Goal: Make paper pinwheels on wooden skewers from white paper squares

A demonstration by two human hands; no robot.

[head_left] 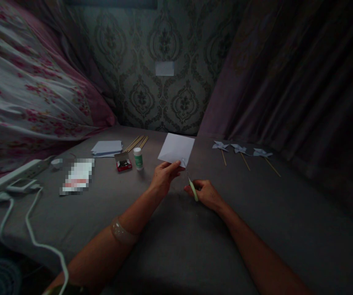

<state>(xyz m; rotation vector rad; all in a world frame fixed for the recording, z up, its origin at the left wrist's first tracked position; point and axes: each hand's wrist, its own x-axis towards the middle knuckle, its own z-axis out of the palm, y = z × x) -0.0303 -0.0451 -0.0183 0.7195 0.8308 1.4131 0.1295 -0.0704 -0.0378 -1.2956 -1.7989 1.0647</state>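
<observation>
Fingers of the left hand pinch the near edge of a paper, thumb above, while those of the right hand grip the scissors by their green handles. The blades meet the paper's near corner, just right of the left thumb; how far they are parted cannot be told. Held beyond the left fingers, the paper should handle as light and flexible, easily creased or torn; a hold close beside the blades, thumb clear of their line, would probably steady it best. The scissors look stiff and are best taken by the handles. Left of the left fingers stand a bottle and a box; beyond and right of the right fingers, three pinwheels lie on grey cloth.
</observation>
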